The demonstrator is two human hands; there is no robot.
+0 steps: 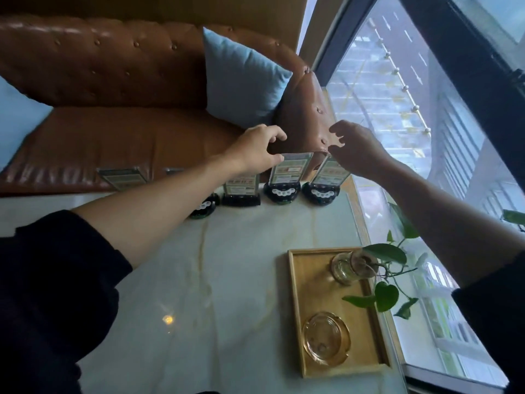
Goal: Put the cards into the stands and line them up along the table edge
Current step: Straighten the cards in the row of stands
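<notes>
- Head view: a pale marble-look counter runs up to a brown leather sofa with a light blue cushion propped in its corner; a large window fills the right side.
- Along the far counter edge stand several card stands in a row. The rightmost stand and the second stand have round black bases with white buttons, and each carries an upright printed card, the right card tilted a little and the second card more square to the camera.
- Left of these a third stand with a flatter black base holds a card partly hidden by the left forearm, and another round base peeps out under that arm. Further left a blurred card stands at the edge.
- The left hand hovers at the top left corner of the second card, fingers curled and loosely apart, thumb near the card's edge; I cannot tell whether it touches.
- The right hand is above the right card, fingers spread and bent, gripping nothing that shows.
- Nearer, on the right, a wooden tray holds a glass jar with a leafy plant and an amber glass ashtray.
</notes>
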